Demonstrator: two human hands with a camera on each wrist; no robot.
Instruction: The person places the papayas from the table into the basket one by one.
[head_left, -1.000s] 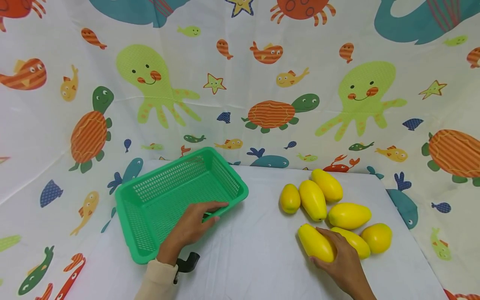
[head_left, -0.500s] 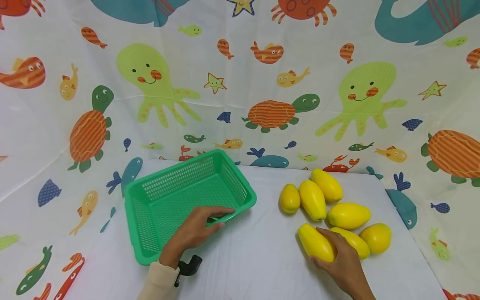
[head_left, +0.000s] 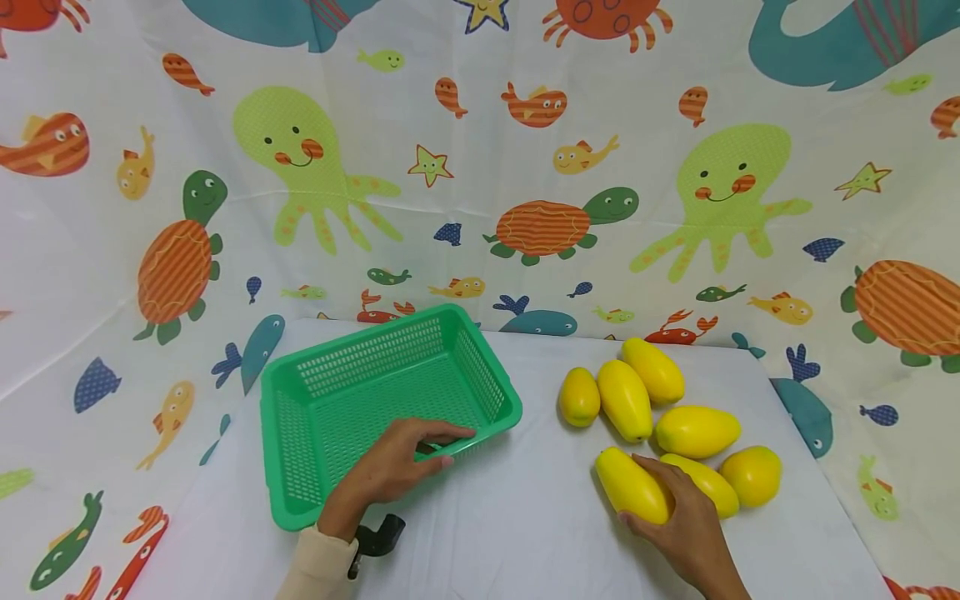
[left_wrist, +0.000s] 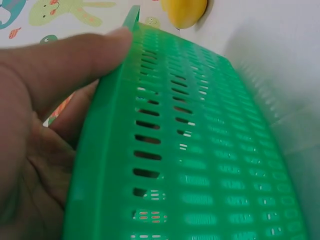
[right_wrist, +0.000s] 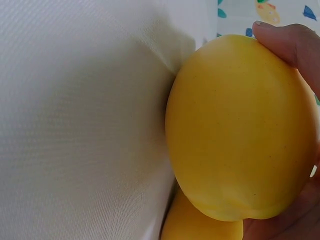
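Note:
A green plastic basket (head_left: 276, 433) with slotted walls stands at the left of the white-covered table, nothing inside it. My left hand (head_left: 390, 462) grips its near rim; in the left wrist view the thumb lies along the outside of the basket wall (left_wrist: 200, 150) and the fingers go behind it. On the right, my right hand (head_left: 686, 521) holds a yellow papaya (head_left: 628, 482), thumb on the near side and fingers over the far side. Up close in the right wrist view, this papaya (right_wrist: 235, 125) appears to rest against the cloth, another yellow fruit beside it.
Several more yellow papayas lie around the right hand, such as the upright one (head_left: 626, 400) and the sideways one (head_left: 699, 432). A rounder yellow fruit (head_left: 752, 476) is at the far right. A printed sea-animal curtain (head_left: 480, 167) hangs behind the table.
The basket has slid to the right and slightly nearer, with my left hand on its rim. My right hand and the papaya stay in place.

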